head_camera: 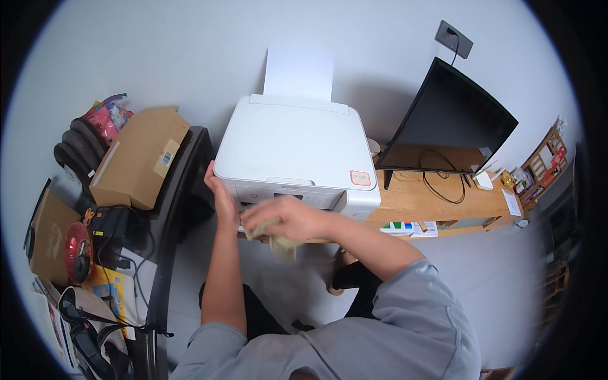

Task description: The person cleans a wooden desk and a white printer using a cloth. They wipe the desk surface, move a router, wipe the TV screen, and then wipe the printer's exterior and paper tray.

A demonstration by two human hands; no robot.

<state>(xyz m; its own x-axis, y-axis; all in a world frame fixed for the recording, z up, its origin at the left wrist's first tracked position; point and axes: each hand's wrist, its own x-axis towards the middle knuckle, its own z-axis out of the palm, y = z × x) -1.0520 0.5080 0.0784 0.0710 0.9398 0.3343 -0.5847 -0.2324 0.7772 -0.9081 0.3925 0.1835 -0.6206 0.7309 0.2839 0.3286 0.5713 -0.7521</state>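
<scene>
A white printer [289,142] with a closed lid stands before me, and a sheet of paper [299,73] rises from its rear feeder. My left hand [224,202] holds the printer at its left front corner, with the fingers along the side. In front of the control panel [259,194], my right hand [287,217] is blurred and grips a yellowish cloth [283,244]. The cloth hangs below the fingers; whether it touches the printer's front I cannot tell. My right hand hides part of the panel and its small screen [287,195].
On the right, a flat screen [451,123] and a white router [483,180] stand on the wooden cabinet [403,197]. A dark table [164,256] at left bears a cardboard box [137,156], a red dish [78,251], cables and a bag [95,327].
</scene>
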